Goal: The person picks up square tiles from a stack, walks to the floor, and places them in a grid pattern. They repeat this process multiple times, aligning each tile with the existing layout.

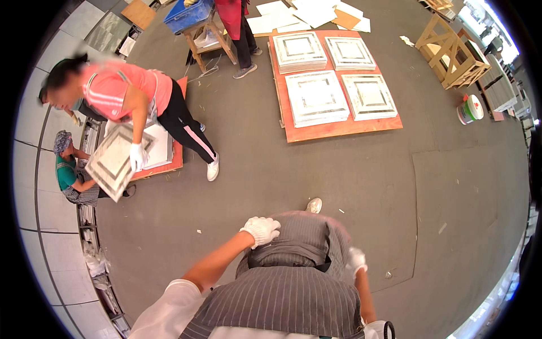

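Striped apron (282,294) between slack, empty left fingers (273,225) and blurred right fingers (355,255), right grip unclear.

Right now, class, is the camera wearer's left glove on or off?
On: the white glove covers the left hand, ending near the wrist.

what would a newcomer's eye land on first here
Probably the four stacks of square patterned tiles on the orange board, top centre. Next, at left, a co-worker in a pink shirt holds a similar tile, tilted. The white-gloved left hand and right hand flank a striped apron, low centre.
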`<action>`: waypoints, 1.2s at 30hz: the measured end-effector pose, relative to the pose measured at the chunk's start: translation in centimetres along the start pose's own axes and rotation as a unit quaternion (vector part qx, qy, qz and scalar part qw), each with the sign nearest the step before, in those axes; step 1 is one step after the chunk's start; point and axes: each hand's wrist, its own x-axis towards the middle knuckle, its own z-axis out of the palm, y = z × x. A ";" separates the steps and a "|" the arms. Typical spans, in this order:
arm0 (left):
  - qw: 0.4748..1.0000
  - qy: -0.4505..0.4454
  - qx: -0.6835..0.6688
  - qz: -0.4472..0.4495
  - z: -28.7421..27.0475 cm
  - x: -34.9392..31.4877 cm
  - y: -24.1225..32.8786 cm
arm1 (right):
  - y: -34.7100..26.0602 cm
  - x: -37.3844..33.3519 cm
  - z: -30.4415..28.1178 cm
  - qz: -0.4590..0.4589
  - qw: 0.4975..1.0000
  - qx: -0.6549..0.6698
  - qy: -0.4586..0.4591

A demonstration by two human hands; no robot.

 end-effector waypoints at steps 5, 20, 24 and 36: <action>0.984 0.052 -0.169 -0.020 -8.1 8.3 0.8 | 3.7 15.7 -18.4 0.357 0.750 0.542 0.127; 0.910 0.106 -0.382 -0.126 -23.4 36.2 -8.2 | -7.5 46.5 -26.4 0.294 0.775 0.554 -0.072; 0.847 0.123 -0.501 -0.128 -26.0 43.2 -10.9 | -7.6 52.7 -28.7 0.331 0.778 0.529 -0.069; 0.822 0.064 -0.512 -0.241 -23.9 54.9 -15.0 | -4.9 72.3 -30.4 0.279 0.848 0.443 -0.082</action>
